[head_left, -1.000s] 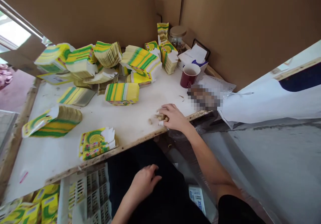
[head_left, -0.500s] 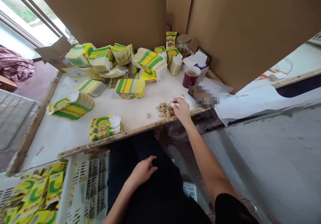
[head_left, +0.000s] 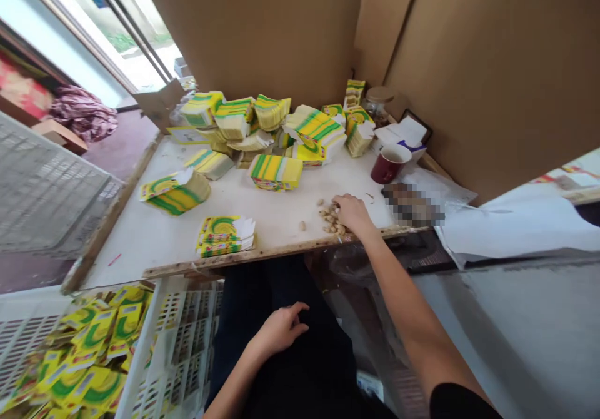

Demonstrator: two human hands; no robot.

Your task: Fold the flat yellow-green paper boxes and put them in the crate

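Right hand displaced: half a second earlier it stands at the right side of the peanut pile; now its fingers reach in over the pile's far right part, and the view has swung left. Positions refer to the maroon mug.

Nearest, well short of the mug and to its left, the left hand lies over the lap, thumb and forefinger parted, nothing visible within. Farther left, a white crate contains yellow-green packs. On the counter, left of the mug and nearer, lies a small carton bundle. One separate peanut sits between this bundle and the pile.

The pile itself lies close to the front edge, nearer than the mug and to its left. Right-hand fingers curl downward onto it; whether they pinch a peanut cannot be told. Each shell is probably very light, dry and slightly rough, hence little prone to slip, but brittle and apt to roll. Best hold: thumb and forefinger across the middle of one shell, pressed gently, since a hard squeeze may crack it.

Beyond the mug, slightly left, stands a lidded jar.
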